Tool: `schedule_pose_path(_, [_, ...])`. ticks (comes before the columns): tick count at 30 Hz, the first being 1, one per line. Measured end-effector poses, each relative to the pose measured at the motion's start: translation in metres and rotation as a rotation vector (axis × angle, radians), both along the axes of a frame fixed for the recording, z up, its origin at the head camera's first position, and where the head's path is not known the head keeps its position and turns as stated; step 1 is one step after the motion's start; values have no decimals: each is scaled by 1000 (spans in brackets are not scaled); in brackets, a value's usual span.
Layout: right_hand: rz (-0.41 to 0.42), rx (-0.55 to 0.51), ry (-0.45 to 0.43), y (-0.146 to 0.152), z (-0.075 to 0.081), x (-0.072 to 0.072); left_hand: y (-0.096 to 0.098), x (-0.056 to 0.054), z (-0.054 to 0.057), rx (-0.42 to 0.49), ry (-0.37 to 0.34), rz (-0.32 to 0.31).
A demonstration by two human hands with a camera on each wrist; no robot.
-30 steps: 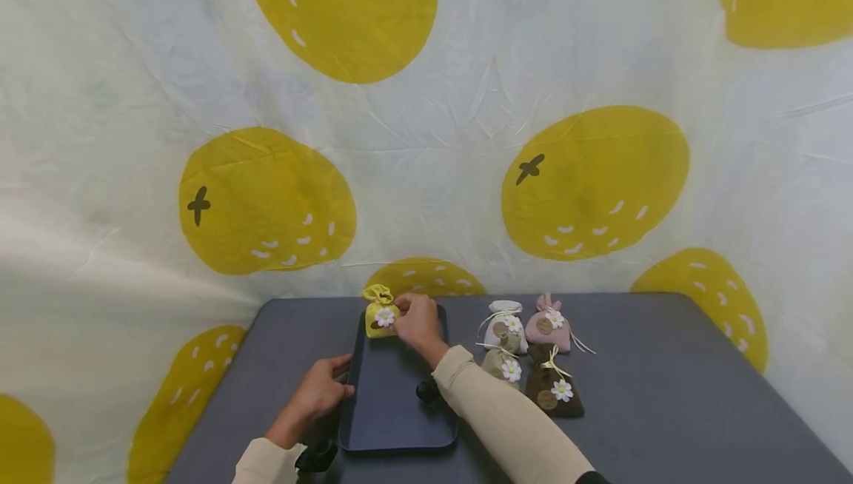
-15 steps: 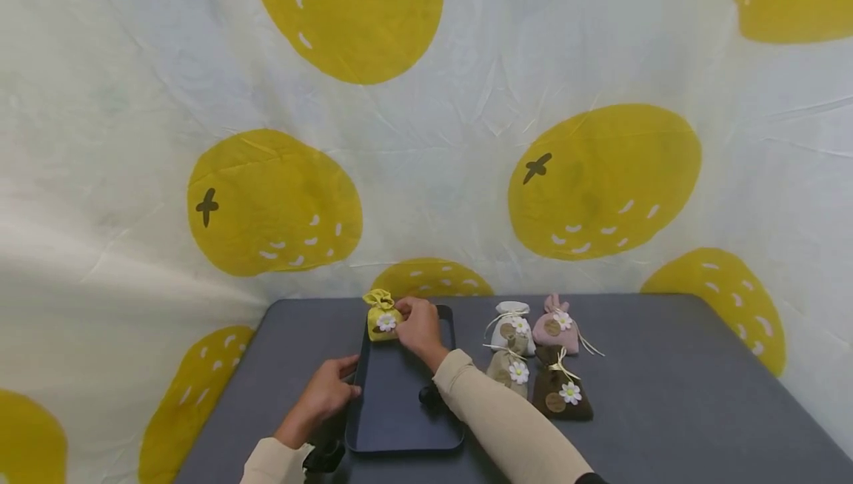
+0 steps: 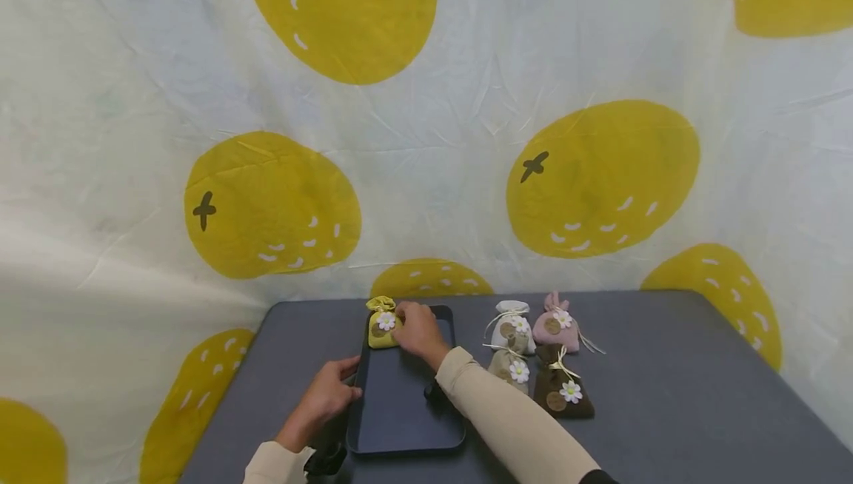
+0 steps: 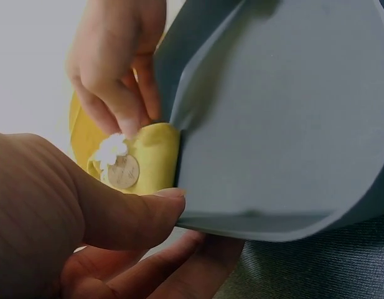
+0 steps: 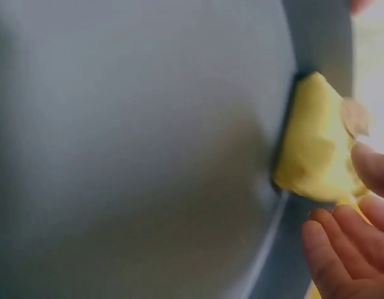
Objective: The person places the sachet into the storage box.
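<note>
A dark rectangular tray (image 3: 403,423) lies on the table, its long side running away from me. My left hand (image 3: 326,394) grips its left rim, with the thumb (image 4: 139,215) on top and fingers beneath, as the left wrist view shows. In the tray's far left corner stands a small yellow drawstring pouch (image 3: 382,336) bearing a white flower and a round tag. My right hand (image 3: 421,332) holds this pouch by its right side. In the right wrist view the pouch (image 5: 310,143) has its base against the tray, with thumb and fingers on either side of its upper part.
Right of the tray, a white pouch (image 3: 512,330), a pink pouch (image 3: 557,333), a beige pouch (image 3: 508,374) and a brown pouch (image 3: 563,395) lie grouped on the grey table (image 3: 673,395). A fruit-patterned cloth (image 3: 433,173) hangs behind the table.
The yellow pouch has come down slightly toward me, its top tipping back toward the tray's far edge. My right hand has shifted a little with it; the left hand keeps its grip.
</note>
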State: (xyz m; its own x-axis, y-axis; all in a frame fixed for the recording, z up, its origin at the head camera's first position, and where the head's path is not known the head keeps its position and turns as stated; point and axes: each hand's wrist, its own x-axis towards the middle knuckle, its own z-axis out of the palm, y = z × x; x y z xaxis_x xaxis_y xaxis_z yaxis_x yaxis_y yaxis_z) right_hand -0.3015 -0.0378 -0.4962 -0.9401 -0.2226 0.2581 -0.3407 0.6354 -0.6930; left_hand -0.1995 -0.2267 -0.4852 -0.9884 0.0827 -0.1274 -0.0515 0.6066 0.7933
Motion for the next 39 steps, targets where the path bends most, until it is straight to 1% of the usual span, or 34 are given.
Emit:
schedule_pose_path(3, [26,-5,-23,13,11,-2,1,1,0,5,5,-3])
schedule_pose_path(9, [18,3,-64,48,39,-9,0,2,-1,14,17,2])
schedule_pose_path(14, [-26,5,-93,89,58,-15,-4,-2,1,-3,2,2])
schedule_pose_path(18, [-87,33,-68,134,63,-16,-6,-5,2,-16,-13,-4])
schedule_pose_path(23, [-173,44,-67,185,60,-15,-14,-5,1,-24,-12,5])
schedule_pose_path(27, [-261,59,-56,221,53,-12,-20,-7,0,-26,-24,5])
schedule_pose_path(30, [-309,60,-95,242,44,-6,-24,-9,-1,-16,-35,1])
schedule_pose_path(32, [-317,76,-151,254,36,0,-26,-10,-1,-18,-37,-4])
schedule_pose_path(36, [-280,97,-268,267,17,11,-29,-10,-2,-28,-68,-10])
schedule_pose_path(37, [-274,96,-283,270,12,14,-29,-11,-2,-28,-73,-14])
schedule_pose_path(39, [-272,53,-296,272,5,19,-29,-11,-2,-23,-75,-25])
